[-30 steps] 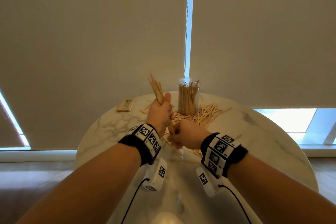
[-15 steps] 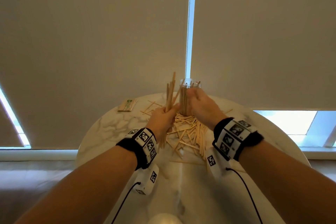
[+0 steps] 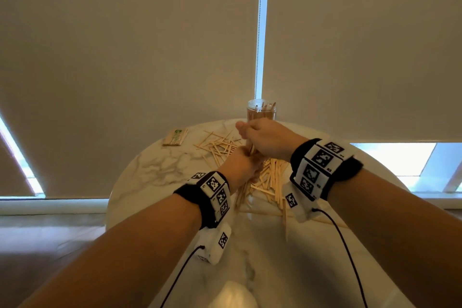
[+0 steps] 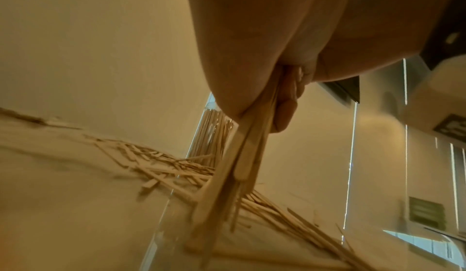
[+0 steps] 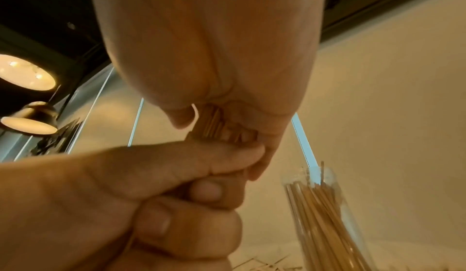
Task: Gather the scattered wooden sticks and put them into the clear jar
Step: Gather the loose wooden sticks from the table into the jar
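Note:
A clear jar packed with upright wooden sticks stands at the far edge of the round marble table. Just in front of it my left hand grips an upright bundle of sticks, whose lower ends reach down to the tabletop. My right hand sits directly on top of the left and grips the bundle's upper end. The right wrist view shows the left hand curled below it and the jar to the right. Scattered sticks lie around and under both hands.
A flat wrapped packet of sticks lies at the table's far left. More loose sticks are heaped under my right wrist. Closed roller blinds hang right behind the table. The table's near part is bare marble.
My right hand left the jar and came back onto the top of the bundle. My left hand lowered the bundle and brought it upright in front of the jar.

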{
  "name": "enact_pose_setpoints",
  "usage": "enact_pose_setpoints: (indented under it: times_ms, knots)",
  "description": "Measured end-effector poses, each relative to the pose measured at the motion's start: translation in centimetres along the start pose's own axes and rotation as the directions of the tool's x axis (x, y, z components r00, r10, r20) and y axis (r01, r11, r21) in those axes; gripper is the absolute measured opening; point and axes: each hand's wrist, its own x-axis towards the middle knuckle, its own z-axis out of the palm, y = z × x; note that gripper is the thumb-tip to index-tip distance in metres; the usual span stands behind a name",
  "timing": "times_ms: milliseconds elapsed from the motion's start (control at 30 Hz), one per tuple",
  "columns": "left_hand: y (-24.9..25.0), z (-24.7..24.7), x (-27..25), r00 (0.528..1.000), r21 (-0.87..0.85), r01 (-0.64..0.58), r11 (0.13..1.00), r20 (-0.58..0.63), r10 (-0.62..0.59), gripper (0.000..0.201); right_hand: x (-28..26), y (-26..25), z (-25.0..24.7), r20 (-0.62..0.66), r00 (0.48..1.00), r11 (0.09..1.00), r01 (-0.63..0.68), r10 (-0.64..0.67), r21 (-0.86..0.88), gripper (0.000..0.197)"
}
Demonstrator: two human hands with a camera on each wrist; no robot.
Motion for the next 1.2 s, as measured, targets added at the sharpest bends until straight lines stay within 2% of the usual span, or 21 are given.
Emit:
enact_pose_setpoints:
  times_ms: [100, 167, 233, 267, 367, 433, 467, 533, 600, 667, 767, 800, 900, 967, 1000, 1067, 1100, 1167, 1200]
  knots:
    - [0.7, -0.8, 0.4, 0.998, -0.074, -0.018, 0.997, -0.058, 0.013, 0.028, -0.2, 0.8, 0.1, -0.105, 0.993, 0.966, -0.026, 0.055, 0.257, 0.069]
    - [1.3, -2.1, 0.9, 0.986, -0.168, -0.047, 0.985, -0.167, 0.019, 0.031, -0.6, 1.7, 0.4, -0.133, 0.987, 0.948, -0.04, 0.085, 0.314, 0.058]
    - [2.0, -3.3, 1.5, 0.968, -0.312, -0.089, 0.946, -0.25, 0.009, 0.038, -1.3, 2.5, 1.2, -0.004, 0.992, 0.945, -0.119, 0.126, 0.305, 0.038]
    - [2.3, -3.7, 1.7, 0.96, -0.373, -0.109, 0.922, -0.281, 0.0, 0.04, -1.6, 3.0, 1.8, 0.093, 0.984, 0.947, -0.171, 0.15, 0.271, 0.035]
    - [2.8, -4.2, 2.1, 0.94, -0.482, -0.152, 0.863, -0.34, -0.025, 0.042, -2.7, 3.3, 3.3, 0.351, 0.912, 0.934, -0.296, 0.214, 0.198, 0.042]
    - [2.7, -3.7, 2.0, 0.94, -0.519, -0.158, 0.84, -0.339, -0.033, 0.042, -3.1, 3.1, 4.2, 0.46, 0.865, 0.874, -0.369, 0.199, 0.316, 0.033]
    - [2.5, -3.4, 1.8, 0.944, -0.532, -0.153, 0.833, -0.328, -0.037, 0.043, -3.1, 3.0, 4.6, 0.474, 0.864, 0.832, -0.385, 0.172, 0.399, 0.028]
    - [2.1, -2.7, 1.5, 0.952, -0.534, -0.12, 0.837, -0.3, -0.055, 0.043, -2.8, 2.8, 5.1, 0.419, 0.898, 0.797, -0.351, 0.138, 0.491, 0.021]
    - [1.7, -2.2, 1.0, 0.964, -0.488, -0.062, 0.871, -0.254, -0.074, 0.044, -2.4, 2.7, 5.1, 0.341, 0.93, 0.789, -0.313, 0.14, 0.529, 0.018]
    - [1.4, -1.8, 0.6, 0.975, -0.397, -0.017, 0.918, -0.211, -0.073, 0.049, -2.3, 2.6, 5.0, 0.305, 0.941, 0.794, -0.298, 0.15, 0.529, 0.015]
    - [1.3, -1.4, 0.5, 0.982, -0.259, 0.003, 0.966, -0.183, -0.053, 0.061, -2.5, 2.5, 5.0, 0.233, 0.957, 0.887, -0.255, 0.174, 0.385, 0.006]
    - [1.4, -1.2, 0.5, 0.983, -0.233, 0.003, 0.972, -0.178, -0.046, 0.062, -2.4, 2.7, 5.1, 0.195, 0.967, 0.924, -0.22, 0.164, 0.312, 0.011]
    - [1.5, -1.3, 0.7, 0.978, -0.205, 0.017, 0.979, -0.2, -0.058, 0.041, -2.4, 2.8, 5.2, 0.117, 0.992, 0.989, -0.069, 0.053, 0.133, 0.025]
    - [1.5, -1.7, 1.1, 0.973, -0.18, 0.005, 0.984, -0.228, -0.046, 0.025, -2.5, 3.2, 5.1, 0.078, 0.997, 0.999, -0.023, 0.02, 0.035, 0.024]
    - [1.9, -2.1, 1.2, 0.966, -0.2, -0.026, 0.98, -0.256, -0.026, 0.028, -2.5, 3.5, 5.0, 0.073, 0.997, 0.999, -0.032, 0.032, 0.005, 0.024]
    - [3.0, -3.2, 1.7, 0.931, -0.306, -0.101, 0.947, -0.364, -0.018, 0.053, -2.5, 4.0, 4.9, 0.09, 0.992, 0.995, -0.085, 0.09, -0.059, 0.027]
    - [3.9, -3.8, 1.9, 0.911, -0.34, -0.123, 0.932, -0.41, -0.029, 0.057, -2.7, 4.1, 4.9, 0.099, 0.989, 0.99, -0.1, 0.11, -0.101, 0.027]
    - [5.3, -4.8, 2.0, 0.896, -0.358, -0.101, 0.928, -0.438, -0.071, 0.052, -2.7, 4.3, 4.8, 0.102, 0.989, 0.983, -0.095, 0.112, -0.157, 0.028]
    - [5.7, -4.9, 2.0, 0.903, -0.352, -0.063, 0.934, -0.418, -0.097, 0.049, -2.6, 4.3, 4.8, 0.099, 0.989, 0.982, -0.088, 0.106, -0.169, 0.028]
